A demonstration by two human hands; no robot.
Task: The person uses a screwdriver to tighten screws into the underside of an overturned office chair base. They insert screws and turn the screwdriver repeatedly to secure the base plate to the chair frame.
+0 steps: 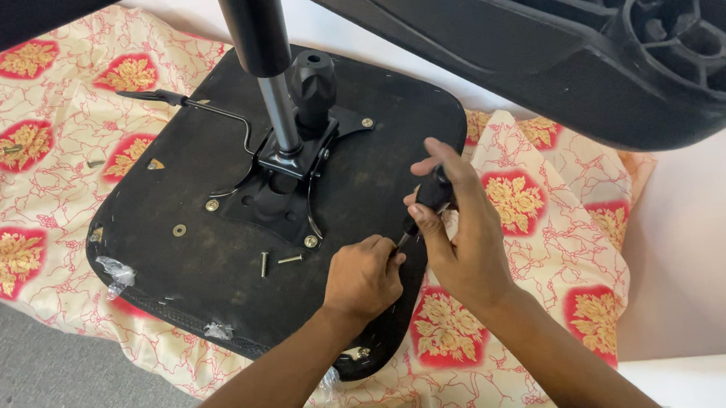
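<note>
A black-handled screwdriver [429, 196] stands tilted at the right edge of the upturned black chair seat [199, 246], clasped by the right hand [462, 237]; the left hand [362, 278] (fingers curled) pinches near its tip, just right of two loose brass bolts [276, 262].

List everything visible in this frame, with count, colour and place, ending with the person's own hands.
Chair seat: one, black, upside down on the cloth.
Mounting plate: one, black, centre of the seat underside.
Gas cylinder: one, black with a silver rod, upright from the plate.
Knob: one, black, beside the cylinder.
Chair base leg: one, black, upper right.
Loose screws: two, brass, on the seat.
Cloth: one, cream with red and gold flowers, under the seat.
Screwdriver: one, black handle, in the right hand.
Left hand: at the seat's edge.
Right hand: gripping the screwdriver.
</note>
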